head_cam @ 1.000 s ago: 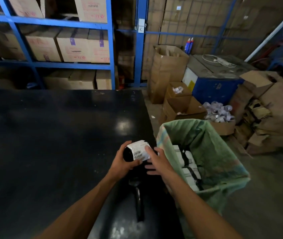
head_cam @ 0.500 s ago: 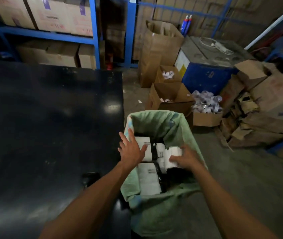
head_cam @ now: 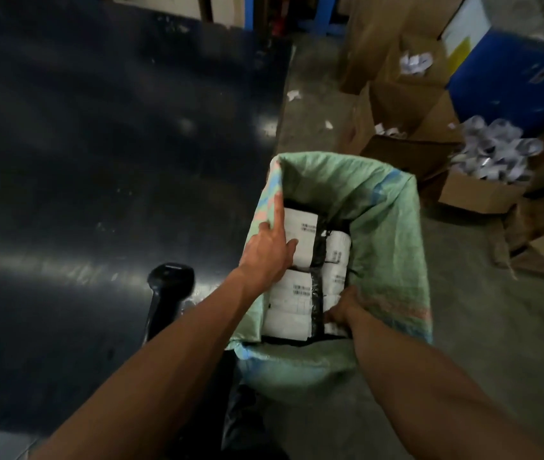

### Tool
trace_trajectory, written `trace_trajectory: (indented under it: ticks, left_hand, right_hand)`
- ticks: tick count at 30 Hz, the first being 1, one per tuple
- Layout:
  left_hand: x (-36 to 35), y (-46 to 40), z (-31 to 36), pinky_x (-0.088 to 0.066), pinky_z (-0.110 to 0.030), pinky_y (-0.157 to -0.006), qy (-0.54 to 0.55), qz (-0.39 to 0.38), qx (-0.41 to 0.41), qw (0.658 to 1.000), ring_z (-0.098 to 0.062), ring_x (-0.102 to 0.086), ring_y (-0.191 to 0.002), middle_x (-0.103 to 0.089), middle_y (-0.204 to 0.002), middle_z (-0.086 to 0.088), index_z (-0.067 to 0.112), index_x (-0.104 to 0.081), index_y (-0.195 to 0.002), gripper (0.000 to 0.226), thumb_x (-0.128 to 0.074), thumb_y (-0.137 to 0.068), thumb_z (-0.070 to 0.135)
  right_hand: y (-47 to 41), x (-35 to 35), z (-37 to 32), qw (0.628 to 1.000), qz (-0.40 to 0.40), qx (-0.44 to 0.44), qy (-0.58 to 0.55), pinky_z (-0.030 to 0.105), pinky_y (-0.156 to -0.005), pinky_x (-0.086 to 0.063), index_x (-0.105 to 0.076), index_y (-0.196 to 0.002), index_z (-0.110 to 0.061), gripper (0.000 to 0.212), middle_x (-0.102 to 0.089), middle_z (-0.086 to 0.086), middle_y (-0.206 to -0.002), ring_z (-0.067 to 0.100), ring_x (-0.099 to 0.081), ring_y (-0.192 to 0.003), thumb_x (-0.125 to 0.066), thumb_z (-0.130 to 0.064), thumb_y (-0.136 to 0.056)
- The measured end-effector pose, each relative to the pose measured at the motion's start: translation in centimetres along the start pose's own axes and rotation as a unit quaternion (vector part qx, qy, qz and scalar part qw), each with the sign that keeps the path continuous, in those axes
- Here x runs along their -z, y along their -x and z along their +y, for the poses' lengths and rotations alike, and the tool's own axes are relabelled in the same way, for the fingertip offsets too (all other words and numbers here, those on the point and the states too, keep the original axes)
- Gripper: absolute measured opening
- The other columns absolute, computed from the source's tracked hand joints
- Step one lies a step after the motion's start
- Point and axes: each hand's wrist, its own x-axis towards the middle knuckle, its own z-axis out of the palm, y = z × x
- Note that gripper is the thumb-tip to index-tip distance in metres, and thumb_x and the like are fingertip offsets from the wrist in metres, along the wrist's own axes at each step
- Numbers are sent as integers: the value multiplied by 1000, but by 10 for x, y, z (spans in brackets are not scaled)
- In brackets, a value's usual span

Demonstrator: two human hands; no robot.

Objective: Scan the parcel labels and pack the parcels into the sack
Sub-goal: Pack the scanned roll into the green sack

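Observation:
A green woven sack (head_cam: pixel 380 227) stands open on the floor against the black table's right edge. Inside it lie several black-wrapped parcels with white labels, such as the far-left parcel (head_cam: pixel 302 227) and the near-left parcel (head_cam: pixel 288 303). My left hand (head_cam: pixel 267 254) lies flat with fingers spread against the sack's left wall, its thumb on the far-left parcel. My right hand (head_cam: pixel 342 308) reaches into the sack's near right corner, fingers curled on the near-right parcel (head_cam: pixel 333 287). A black handheld scanner (head_cam: pixel 171 280) lies on the table, left of my left forearm.
The black table (head_cam: pixel 98 144) fills the left half of the view. Open cardboard boxes (head_cam: pixel 406 104) stand on the concrete floor beyond the sack, one box (head_cam: pixel 483 194) heaped with label scraps. A blue drum (head_cam: pixel 512 81) is at the far right.
The parcel went from above the table into the sack. My right hand has pushed down into the near right corner, and my left hand has slid onto the sack's left wall. My view tilted down.

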Motion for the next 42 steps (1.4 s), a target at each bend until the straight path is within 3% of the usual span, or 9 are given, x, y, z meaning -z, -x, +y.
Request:
trace_trajectory:
  ticks: [12,14,17,24,28,31,34,37,42]
  left_hand:
    - [-8,1,-2,-49,-53,-90,-14,-7,9,1000,-44,-64,-103,-57,-128,-25,23,21,-160,93,-51,-103,36]
    - [-9,1,-1,-49,-51,-89,-15,-8,7,1000,-44,-63,-104,-57,-127,-25,23,21,-160,92,-51,-103,36]
    - [-9,0,-2,-49,-50,-88,-35,-8,7,999,-43,-64,-103,-57,-128,-27,21,21,-159,92,-50,-103,38]
    - [-3,3,-9,-49,-50,-88,-12,-22,-3,1000,-48,-61,-109,-49,-136,-29,25,22,-159,95,-50,-102,46]
    - [13,10,-22,-45,-53,-100,67,-26,-8,997,-46,-54,-125,-37,-152,-21,36,16,-159,88,-36,-97,70]
    - [38,19,-73,-42,-50,-107,83,66,-27,994,-42,-47,-134,-37,-157,-19,19,-17,-162,78,-25,-100,64]
    - [55,27,-172,-37,-59,-111,-67,114,-17,991,-49,-48,-132,-40,-154,-29,8,-45,-152,69,-21,-105,52]
    - [72,52,-261,-20,-59,-121,-93,103,62,988,-49,-32,-144,-29,-160,-29,7,-35,-157,65,-37,-106,48]
    - [53,85,-340,5,-57,-122,-122,21,43,991,-46,-7,-153,-8,-168,-21,11,-19,-161,81,-15,-98,62]
  right_hand:
    - [-35,-28,11,999,29,-46,3,44,-116,-39,1,-156,2,115,-28,24,-158,36,-39,-144,-84,-25,-84]
    - [-34,-20,7,998,11,-48,38,38,-113,-42,-11,-159,1,116,-35,21,-159,34,-44,-142,-86,-36,-79]
    - [-13,7,-21,996,-18,0,89,36,-98,-49,-54,-140,2,66,-58,21,-142,33,-61,-124,-80,-28,-87]
    - [71,70,-80,992,56,114,22,29,-84,-48,-61,-132,2,56,-63,19,-134,33,-63,-116,-75,-32,-89]
    - [139,74,-102,973,125,194,-28,36,-103,-49,-59,-138,-8,51,-64,12,-136,30,-60,-125,-69,-36,-96]
    - [185,53,-125,948,162,268,-50,30,-100,-46,-62,-135,-19,46,-70,6,-128,24,-63,-122,-68,-40,-95]
    - [230,2,-154,933,164,315,-52,30,-96,-47,-64,-128,-20,39,-75,6,-112,24,-67,-112,-69,-39,-94]
    - [259,-76,-179,941,132,311,-1,34,-99,-49,-58,-131,-20,45,-73,12,-115,30,-66,-115,-68,-43,-93]
    - [278,-194,-196,966,102,232,56,41,-106,-44,-25,-157,-18,84,-51,25,-142,42,-54,-130,-67,-52,-92]
